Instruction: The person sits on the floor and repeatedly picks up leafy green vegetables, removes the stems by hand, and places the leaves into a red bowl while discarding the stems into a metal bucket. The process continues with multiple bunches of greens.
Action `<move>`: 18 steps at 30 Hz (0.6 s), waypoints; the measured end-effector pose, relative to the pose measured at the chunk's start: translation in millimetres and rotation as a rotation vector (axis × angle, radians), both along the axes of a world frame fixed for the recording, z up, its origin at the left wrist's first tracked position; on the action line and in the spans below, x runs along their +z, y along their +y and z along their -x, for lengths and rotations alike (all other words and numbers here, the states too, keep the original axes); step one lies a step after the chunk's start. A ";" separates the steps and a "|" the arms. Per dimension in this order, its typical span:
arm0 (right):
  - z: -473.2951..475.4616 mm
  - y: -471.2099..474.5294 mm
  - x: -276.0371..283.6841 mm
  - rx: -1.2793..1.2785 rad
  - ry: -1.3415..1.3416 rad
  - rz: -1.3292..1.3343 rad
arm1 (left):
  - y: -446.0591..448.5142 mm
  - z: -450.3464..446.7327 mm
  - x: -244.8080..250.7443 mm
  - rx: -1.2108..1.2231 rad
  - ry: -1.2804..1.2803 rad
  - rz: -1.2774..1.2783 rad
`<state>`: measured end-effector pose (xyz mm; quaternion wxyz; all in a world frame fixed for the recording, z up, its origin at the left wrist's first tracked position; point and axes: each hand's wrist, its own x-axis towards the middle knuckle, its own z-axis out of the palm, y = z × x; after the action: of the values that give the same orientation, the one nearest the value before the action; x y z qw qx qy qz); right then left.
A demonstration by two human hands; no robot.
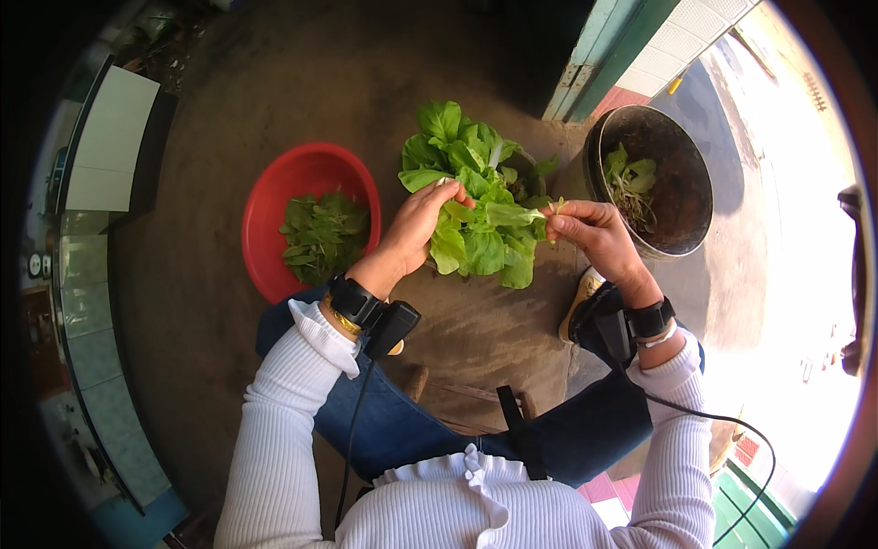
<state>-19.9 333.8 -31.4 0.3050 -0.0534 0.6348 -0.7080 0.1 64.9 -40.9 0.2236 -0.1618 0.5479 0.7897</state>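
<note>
A heap of leafy greens (480, 154) lies before me, its broad light-green leaves covering most of the container under it. My left hand (429, 216) curls over the left side of the heap, palm inward. Leaves and its own fingers hide what it may hold. Between thumb and fingers, my right hand (583, 223) pinches the pale stem end of a green leaf (509, 215), whose blade points toward the left hand. To the left, a red plastic basin (264, 206) contains loose green leaves (322, 233). A deep bucket (679, 206) at the right holds wilted leaves and thin roots (631, 185).
A teal door frame (597, 62) stands beyond the bucket. Tiled cabinets (89, 274) run along the left. My shoe (583, 302) rests close to the bucket. Wooden stool parts (416, 383) show between my knees, and a black cable (713, 416) hangs from my right wrist device.
</note>
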 end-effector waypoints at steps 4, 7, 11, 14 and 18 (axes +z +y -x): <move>-4.8 -3.7 1.9 0.135 -0.185 0.195 | 8.9 -7.6 7.2 -0.221 -0.163 -0.040; -4.7 -10.0 2.1 0.241 -0.128 0.152 | 16.0 -15.6 11.5 -0.444 -0.198 -0.051; -3.3 -13.2 0.1 0.304 -0.087 0.060 | 18.8 -17.6 12.4 -0.586 -0.120 -0.125; -0.7 -10.4 -2.1 0.243 -0.094 0.044 | 17.6 -16.9 10.8 -0.556 -0.105 -0.121; 2.6 -5.4 -1.5 0.154 -0.110 0.027 | 16.4 -16.9 10.3 -0.525 -0.122 -0.140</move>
<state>-22.5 328.4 -32.9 0.3922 -0.0672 0.6014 -0.6928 17.0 81.3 -30.6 0.4636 -0.0458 0.5007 0.7295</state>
